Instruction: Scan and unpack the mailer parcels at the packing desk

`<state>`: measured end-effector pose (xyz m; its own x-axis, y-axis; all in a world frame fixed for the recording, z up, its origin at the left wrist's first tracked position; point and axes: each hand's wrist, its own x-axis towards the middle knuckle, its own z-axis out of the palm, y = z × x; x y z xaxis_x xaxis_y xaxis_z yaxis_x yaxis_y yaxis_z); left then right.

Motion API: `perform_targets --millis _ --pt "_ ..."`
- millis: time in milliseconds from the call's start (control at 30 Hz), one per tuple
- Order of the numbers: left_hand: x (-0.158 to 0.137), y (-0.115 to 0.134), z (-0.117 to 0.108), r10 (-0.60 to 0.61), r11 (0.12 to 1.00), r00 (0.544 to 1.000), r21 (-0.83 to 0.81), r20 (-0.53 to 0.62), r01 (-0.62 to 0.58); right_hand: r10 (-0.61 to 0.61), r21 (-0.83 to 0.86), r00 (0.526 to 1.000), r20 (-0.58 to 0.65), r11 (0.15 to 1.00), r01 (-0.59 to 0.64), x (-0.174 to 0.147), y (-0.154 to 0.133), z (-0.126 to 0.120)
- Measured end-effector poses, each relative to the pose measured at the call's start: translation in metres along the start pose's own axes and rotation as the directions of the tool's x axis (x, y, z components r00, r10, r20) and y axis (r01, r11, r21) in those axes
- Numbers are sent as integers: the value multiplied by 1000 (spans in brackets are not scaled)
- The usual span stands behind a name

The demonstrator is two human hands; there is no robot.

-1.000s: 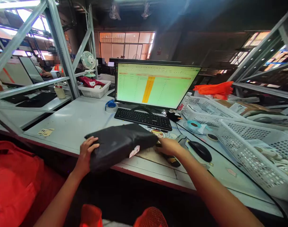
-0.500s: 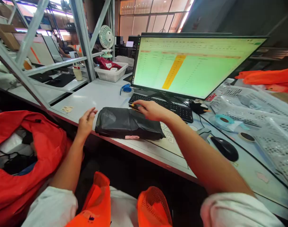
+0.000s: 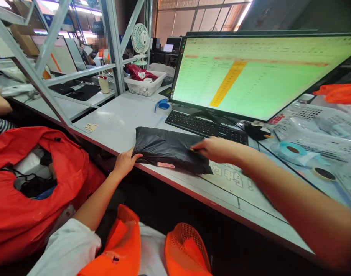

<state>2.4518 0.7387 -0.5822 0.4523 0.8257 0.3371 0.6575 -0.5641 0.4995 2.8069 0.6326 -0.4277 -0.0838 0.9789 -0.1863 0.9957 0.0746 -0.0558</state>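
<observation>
A black plastic mailer bag (image 3: 166, 147), plump and creased, lies near the table's front edge with a small pink label on its front side. My left hand (image 3: 126, 164) grips its lower left corner, thumb over the plastic. Over the right part of the bag, my right hand (image 3: 214, 149) is closed round a small black-and-yellow tool that looks like a utility knife (image 3: 191, 149). The tool's tip is at the bag's upper face; blur and fingers hide most of it, so I cannot tell whether the plastic is cut.
Behind the bag are a keyboard (image 3: 204, 126) and a large monitor (image 3: 250, 76). Blue tape (image 3: 163, 104) lies left of them. Tape rolls and white baskets (image 3: 307, 126) crowd the right. An open red sack (image 3: 74, 165) holds items at left. A person sits beyond the metal frame.
My left hand, open beside the bag before, has taken hold of its left corner. My right hand has moved right and nearer, from the bag's back edge to its right part.
</observation>
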Motion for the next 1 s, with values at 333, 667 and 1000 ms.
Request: perform_targets --millis 333,667,1000 --pt "75 70 -31 385 922 923 -45 25 -384 487 -58 834 -260 854 -517 -134 48 129" --pt "87 98 7 335 898 907 207 255 -389 118 114 718 -686 992 -54 -26 18 55" --pt "94 96 6 468 877 835 -34 291 -480 -75 184 977 -197 977 112 131 -60 58"
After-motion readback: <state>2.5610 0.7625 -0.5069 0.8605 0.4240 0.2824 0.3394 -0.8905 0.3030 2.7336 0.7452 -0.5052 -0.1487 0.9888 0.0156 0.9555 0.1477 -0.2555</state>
